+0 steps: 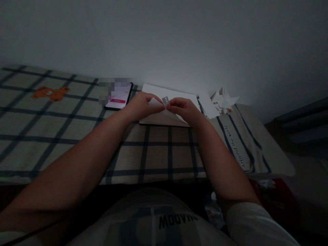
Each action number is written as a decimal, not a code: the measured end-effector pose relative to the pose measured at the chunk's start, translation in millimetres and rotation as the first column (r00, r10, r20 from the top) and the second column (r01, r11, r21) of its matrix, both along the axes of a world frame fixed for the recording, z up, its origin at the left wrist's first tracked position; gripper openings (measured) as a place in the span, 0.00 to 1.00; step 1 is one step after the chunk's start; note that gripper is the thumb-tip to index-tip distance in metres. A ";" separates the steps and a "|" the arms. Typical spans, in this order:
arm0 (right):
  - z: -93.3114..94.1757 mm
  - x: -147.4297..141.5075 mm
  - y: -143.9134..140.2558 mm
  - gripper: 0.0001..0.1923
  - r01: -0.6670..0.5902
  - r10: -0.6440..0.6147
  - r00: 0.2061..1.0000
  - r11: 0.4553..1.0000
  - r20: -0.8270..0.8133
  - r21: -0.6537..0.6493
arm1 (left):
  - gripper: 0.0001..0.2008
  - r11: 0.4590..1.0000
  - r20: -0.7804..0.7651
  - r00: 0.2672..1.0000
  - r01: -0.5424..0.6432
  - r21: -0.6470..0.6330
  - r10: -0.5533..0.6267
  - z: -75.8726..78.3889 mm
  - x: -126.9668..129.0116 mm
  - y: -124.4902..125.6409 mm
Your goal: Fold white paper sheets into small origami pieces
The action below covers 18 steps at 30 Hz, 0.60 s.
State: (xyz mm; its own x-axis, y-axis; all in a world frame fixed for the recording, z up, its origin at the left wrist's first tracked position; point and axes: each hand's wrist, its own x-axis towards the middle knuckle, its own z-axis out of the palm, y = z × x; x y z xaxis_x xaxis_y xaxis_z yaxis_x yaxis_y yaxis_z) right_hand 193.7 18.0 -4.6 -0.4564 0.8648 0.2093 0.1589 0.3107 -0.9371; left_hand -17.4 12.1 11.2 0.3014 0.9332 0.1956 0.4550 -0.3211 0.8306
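My left hand [143,106] and my right hand [184,110] meet over a white sheet or board [164,91] lying on the checked bedcover. Between their fingertips they pinch a small folded piece of white paper [156,101] with a grey printed patch. Both hands have their fingers closed on it. The room is dim, so the paper's exact shape is hard to make out.
A lit phone [118,97] lies left of the hands. Several folded white paper shapes [223,100] sit at the right beside a loose white sheet [207,106]. The checked bedcover [51,123] spreads left; the wall stands just behind. The bed's edge drops off at the right.
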 end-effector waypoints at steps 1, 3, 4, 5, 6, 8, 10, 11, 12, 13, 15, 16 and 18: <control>-0.2 0.0 0.1 0.12 -0.006 0.006 1.000 1.000 0.000 0.002 | 0.13 1.000 -0.004 1.000 -0.001 0.005 0.001 -0.3 0.0 0.0; -0.4 0.0 0.3 0.12 -0.020 0.020 1.000 1.000 -0.001 0.007 | 0.14 1.000 -0.007 1.000 -0.004 0.011 0.004 -0.6 0.2 -0.2; -0.3 0.0 0.5 0.12 -0.029 0.029 1.000 0.999 -0.005 0.013 | 0.14 1.000 -0.005 1.000 -0.003 0.011 0.003 -0.6 0.4 -0.3; -0.3 -0.1 0.6 0.12 -0.039 0.039 0.999 0.999 -0.013 0.023 | 0.14 1.000 0.001 1.000 0.002 0.009 -0.002 -0.6 0.5 -0.4; -0.2 -0.2 0.7 0.12 -0.047 0.048 0.999 0.998 -0.024 0.036 | 0.13 1.000 0.008 1.000 0.007 0.007 -0.007 -0.4 0.7 -0.4; 0.1 -0.7 0.5 0.12 -0.057 0.060 0.997 0.996 -0.044 0.062 | 0.12 1.000 0.024 1.000 0.014 0.012 -0.014 -0.1 0.8 -0.1; 0.6 -1.2 -0.1 0.12 -0.063 0.067 0.996 0.996 -0.055 0.068 | 0.10 1.000 0.037 0.999 0.014 0.023 -0.015 0.0 0.7 0.5; 1.0 -1.3 -0.5 0.12 -0.063 0.066 0.996 0.996 -0.057 0.060 | 0.10 1.000 0.042 0.999 0.014 0.023 -0.015 0.0 0.5 0.8; 1.6 -1.1 -0.9 0.12 -0.061 0.063 0.996 0.997 -0.058 0.047 | 0.10 1.000 0.047 0.999 0.012 0.019 -0.013 -0.1 0.2 1.2; 2.2 -0.7 -1.2 0.12 -0.056 0.058 0.997 0.998 -0.058 0.031 | 0.10 1.000 0.050 0.999 0.009 0.013 -0.010 -0.1 -0.1 1.5; 3.6 0.7 -1.5 0.12 -0.046 0.046 0.998 0.999 -0.047 -0.001 | 0.10 1.000 0.055 0.998 0.000 0.006 0.000 0.0 -0.6 1.8; 4.1 1.7 -1.5 0.12 -0.040 0.039 0.999 0.999 -0.032 -0.013 | 0.10 1.000 0.058 0.998 -0.004 0.007 0.004 0.1 -0.8 1.9; 4.6 3.5 -1.1 0.12 -0.028 0.028 1.000 0.999 0.009 -0.025 | 0.10 1.000 0.060 0.998 -0.009 0.015 0.008 0.7 -0.9 1.7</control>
